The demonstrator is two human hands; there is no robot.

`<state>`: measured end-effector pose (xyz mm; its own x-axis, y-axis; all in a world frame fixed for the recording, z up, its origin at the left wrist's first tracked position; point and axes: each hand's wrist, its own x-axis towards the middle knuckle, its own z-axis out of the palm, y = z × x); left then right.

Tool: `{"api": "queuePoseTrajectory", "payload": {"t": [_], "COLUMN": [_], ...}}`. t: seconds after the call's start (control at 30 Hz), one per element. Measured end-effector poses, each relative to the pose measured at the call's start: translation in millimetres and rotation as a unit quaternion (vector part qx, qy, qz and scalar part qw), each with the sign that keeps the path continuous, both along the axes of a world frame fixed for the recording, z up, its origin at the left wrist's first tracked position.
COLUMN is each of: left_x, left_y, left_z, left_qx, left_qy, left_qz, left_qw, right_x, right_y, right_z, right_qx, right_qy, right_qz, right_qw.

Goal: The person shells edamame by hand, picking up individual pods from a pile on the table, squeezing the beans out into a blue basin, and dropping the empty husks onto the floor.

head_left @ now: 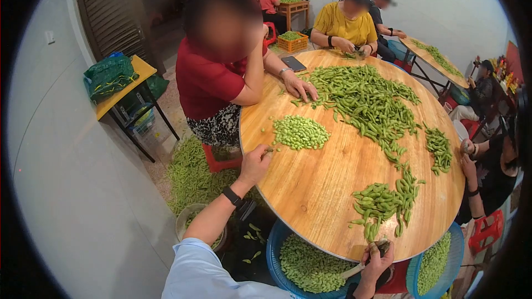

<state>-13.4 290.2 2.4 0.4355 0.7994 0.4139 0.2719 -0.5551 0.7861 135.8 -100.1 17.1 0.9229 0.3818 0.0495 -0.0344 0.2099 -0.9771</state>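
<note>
The left hand (255,163) reaches out to the far left rim of the round wooden counter (316,188), a black watch (233,195) on its wrist. Its fingertips are bunched together at the edge, just short of the pile of shelled beans (301,132). Whether that grip pinches anything I cannot tell (a speck of green shows at the fingertips, no more).

The right hand (377,260) sits at the near rim, its grip clenched around a small dark object (382,245) too blurred to identify. Just beyond it lies a cluster of pods (382,202), trailing up into the big heap (366,99) that runs across the far half of the counter.

Under the near edge stands a blue basin (272,254) holding shelled beans, with a second basin (413,277) to its right. Across the counter a person in a red top (208,80) rests a hand (300,86) on the heap, a phone (293,63) beside them. Empty shells (191,174) cover the floor.
</note>
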Motion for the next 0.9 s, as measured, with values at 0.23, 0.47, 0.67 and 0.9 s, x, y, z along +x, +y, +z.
{"api": "queuePoseTrajectory", "payload": {"t": [0.23,0.47,0.67,0.9], "left_x": [0,2,3,30], "left_y": [18,13,27,-41], "left_z": [-26,-16,-23,14], "left_qx": [0.029,-0.066,-0.014,-0.219], "left_qy": [-0.014,-0.052,0.006,-0.016], "left_qz": [0.004,-0.059,-0.03,-0.165], "left_qw": [0.999,0.995,0.999,0.962], "right_x": [6,3,6,6], "right_y": [-2,-7,-11,-12], "right_z": [-10,-4,1,-1], "right_qx": [-0.049,-0.073,0.007,0.029], "right_qy": [-0.033,-0.021,-0.019,-0.03], "right_qz": [-0.018,0.025,0.06,0.066], "right_qw": [0.998,0.997,0.998,0.997]}}
